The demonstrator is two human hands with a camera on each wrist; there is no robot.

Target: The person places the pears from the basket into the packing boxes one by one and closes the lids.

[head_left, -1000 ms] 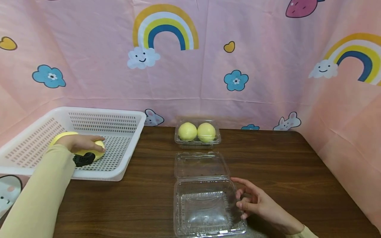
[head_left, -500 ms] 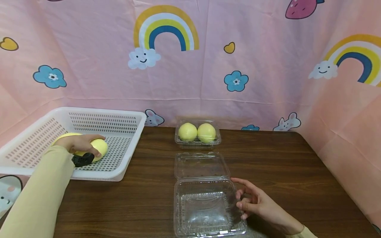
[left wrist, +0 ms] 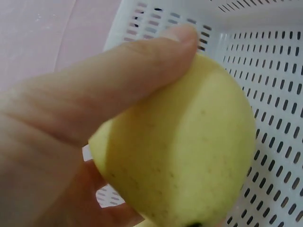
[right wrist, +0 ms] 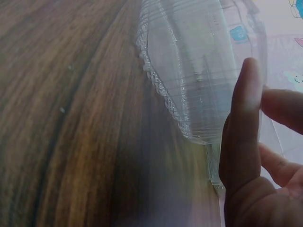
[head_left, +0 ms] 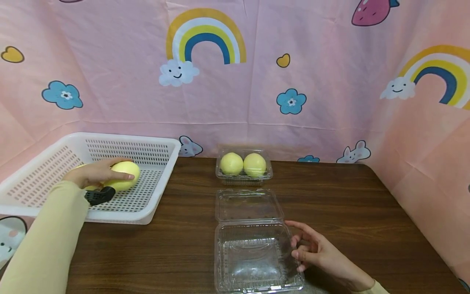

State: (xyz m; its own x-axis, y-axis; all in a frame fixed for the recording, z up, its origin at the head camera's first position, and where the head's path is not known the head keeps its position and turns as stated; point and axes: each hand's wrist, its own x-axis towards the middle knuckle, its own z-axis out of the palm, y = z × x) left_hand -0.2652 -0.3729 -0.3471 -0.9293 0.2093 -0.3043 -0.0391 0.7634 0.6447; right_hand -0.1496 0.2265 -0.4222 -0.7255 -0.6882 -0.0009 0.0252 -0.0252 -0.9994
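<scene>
My left hand (head_left: pixel 97 172) grips a pale yellow apple (head_left: pixel 128 171) inside the white basket (head_left: pixel 156 200). The left wrist view shows the thumb lying across the speckled skin of that apple (left wrist: pixel 184 142), with other fingers around its far side. More yellow fruit (head_left: pixel 92 188) shows partly beneath the hand. At the front centre, a clear plastic clamshell box (head_left: pixel 253 257) lies unfolded with nothing in it. Its right rim is pinched by my right hand (head_left: pixel 315 253), thumb and fingers on either side of the plastic, index finger stretched along the edge.
Behind the unfolded clamshell stands a closed clear box (head_left: pixel 244 179) with two yellow apples in it. A pink patterned cloth (head_left: pixel 220 102) hangs behind and at the right of the brown wooden table (head_left: pixel 176 253). A black device (head_left: pixel 100 196) sits at my left wrist.
My left hand has taken hold of the apple and shifted it slightly right and back, raising it a little within the basket. My right hand and the unfolded clamshell have stayed put.
</scene>
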